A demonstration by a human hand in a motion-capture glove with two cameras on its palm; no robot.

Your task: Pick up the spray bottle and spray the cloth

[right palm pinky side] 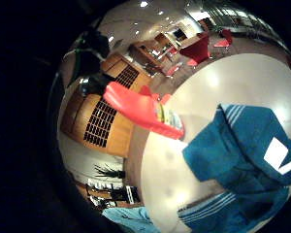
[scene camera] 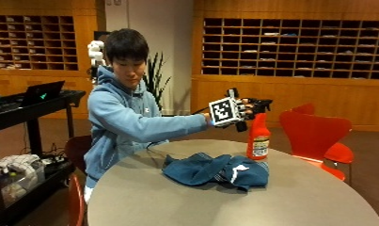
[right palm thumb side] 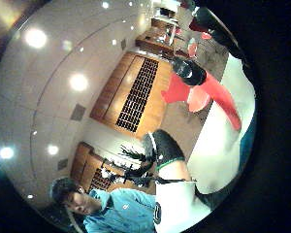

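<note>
A red spray bottle (scene camera: pixel 259 137) with a black spray head stands upright on the round table (scene camera: pixel 177 202), just behind a crumpled blue cloth (scene camera: pixel 214 172) with a white label. My gloved right hand (scene camera: pixel 240 110) is raised at the level of the spray head, just to its left. In the thumb side palm view the black spray head (right palm thumb side: pixel 186 70) sits between the straight thumb (right palm thumb side: pixel 165 145) and the fingers, with a gap to the thumb. Whether the fingertips touch it is unclear. The little finger side view shows the bottle (right palm pinky side: pixel 140 109) and the cloth (right palm pinky side: pixel 242 160) on the table.
A red chair (scene camera: pixel 314 134) stands behind the table on the right. A black cart with a laptop (scene camera: pixel 42 94) is at the left. The person's other hand is out of sight.
</note>
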